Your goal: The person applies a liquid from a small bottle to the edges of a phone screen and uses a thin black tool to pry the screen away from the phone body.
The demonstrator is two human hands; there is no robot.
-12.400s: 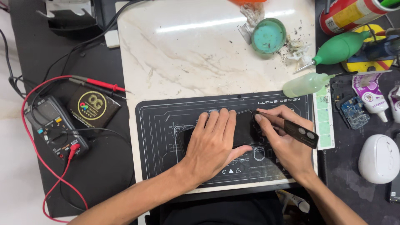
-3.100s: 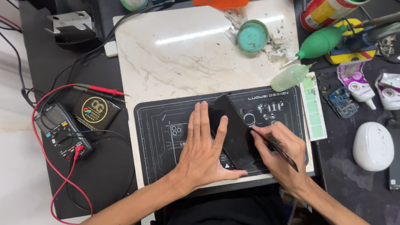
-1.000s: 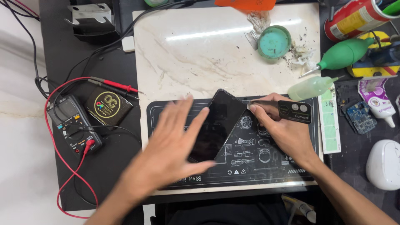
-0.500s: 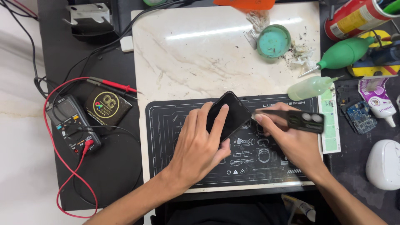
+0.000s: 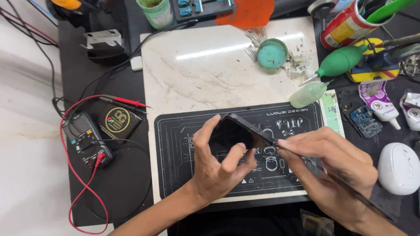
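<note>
My left hand (image 5: 218, 168) grips a black smartphone (image 5: 234, 131), tilted up on its edge above the black printed work mat (image 5: 175, 175). Its fingers wrap the phone's lower side and its thumb rests on the dark glass. My right hand (image 5: 332, 170) holds a thin dark pry tool (image 5: 350, 190), a long flat blade. The tool's tip meets the phone's right edge near the frame seam. Both hands hover over the middle of the mat.
A white marble slab (image 5: 205, 70) lies under the mat. A multimeter (image 5: 83, 140) with red leads sits left. At the back right stand a teal round dish (image 5: 272, 53), green bulb blower (image 5: 341, 63), squeeze bottle (image 5: 308, 94) and red can (image 5: 345, 22). A white mouse (image 5: 398, 168) is right.
The phone has gone from lying flat on the mat to being lifted and tilted on edge in my left hand. My right hand's tool now touches the phone's right edge.
</note>
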